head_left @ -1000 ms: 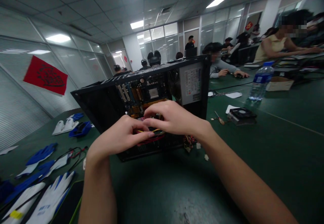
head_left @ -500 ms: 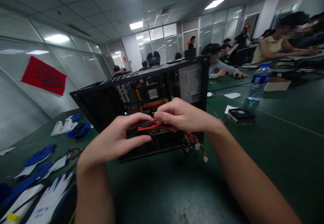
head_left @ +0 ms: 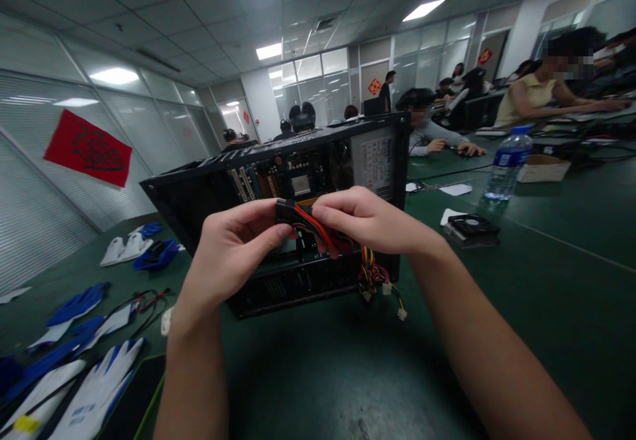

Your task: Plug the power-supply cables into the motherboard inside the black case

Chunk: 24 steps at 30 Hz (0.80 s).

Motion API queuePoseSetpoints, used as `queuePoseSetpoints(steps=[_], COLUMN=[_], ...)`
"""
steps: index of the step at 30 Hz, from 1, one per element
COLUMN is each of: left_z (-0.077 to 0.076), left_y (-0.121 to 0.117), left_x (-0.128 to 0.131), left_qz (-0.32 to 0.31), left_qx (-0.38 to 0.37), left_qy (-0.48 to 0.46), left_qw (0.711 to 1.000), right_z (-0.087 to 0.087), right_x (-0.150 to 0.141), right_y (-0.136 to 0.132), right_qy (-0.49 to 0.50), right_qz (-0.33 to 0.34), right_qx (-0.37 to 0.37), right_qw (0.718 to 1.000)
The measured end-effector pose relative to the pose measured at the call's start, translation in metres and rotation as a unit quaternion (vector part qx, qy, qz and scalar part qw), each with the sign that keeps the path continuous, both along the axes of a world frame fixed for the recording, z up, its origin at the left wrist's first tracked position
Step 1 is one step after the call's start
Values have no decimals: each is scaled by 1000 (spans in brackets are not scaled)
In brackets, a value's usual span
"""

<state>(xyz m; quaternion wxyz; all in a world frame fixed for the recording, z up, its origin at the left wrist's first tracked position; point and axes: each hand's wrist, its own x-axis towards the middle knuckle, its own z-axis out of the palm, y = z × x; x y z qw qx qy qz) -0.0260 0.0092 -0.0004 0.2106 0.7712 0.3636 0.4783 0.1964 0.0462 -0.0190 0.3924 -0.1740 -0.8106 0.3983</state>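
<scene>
Between my two hands is a bundle of thin red, black and other coloured cables (head_left: 318,226) with black connectors at its left end. My left hand (head_left: 238,244) pinches that connector end between thumb and fingers. My right hand (head_left: 355,218) is closed around the cables a little farther right. Behind them stands an open computer case (head_left: 271,287), tilted in view, with a motherboard (head_left: 299,185) and a silver power supply (head_left: 373,162) inside. Yellow, red and black power cables (head_left: 368,271) with white plugs hang from its lower right.
On the left of the green table lie blue-and-white gloves (head_left: 94,387) and red and black leads (head_left: 152,302). To the right are a cooling fan (head_left: 472,228), a water bottle (head_left: 510,163) and an open cardboard box (head_left: 544,168). Other people sit farther back.
My left hand has closed from a spread grip onto the connector end. The cable bundle has been raised and turned, so its connectors now show. My right hand keeps hold nearly in place.
</scene>
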Motion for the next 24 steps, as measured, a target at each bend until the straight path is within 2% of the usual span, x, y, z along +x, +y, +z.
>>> queuePoseSetpoints(steps=[4,6,10,13,16,21,24], left_z=[-2,-4,-8,-9,-9,-11,-11], left_y=[3,3,4,3,4,7,9], left_x=[9,13,17,19,20,22,23], left_qz=[-6,-13,-31,-55,-59,-14,-5], left_qx=[72,88,74,55,48,56,60], left_qy=[14,37,41,36,31,8,-15], left_qw=[997,995,996,996,997,998,998], right_z=[-4,-5,-6,-5,-1,6,8], right_x=[-6,-8,-8,-3,2,10,12], right_y=[5,7,7,5,4,-1,-7], right_qy=[-11,-31,-52,-53,-47,-19,-29], right_qz=[8,33,94,105,69,-54,-69], right_qx=[-25,-49,-97,-97,-49,86,110], right_qw=[1000,998,990,988,995,995,991])
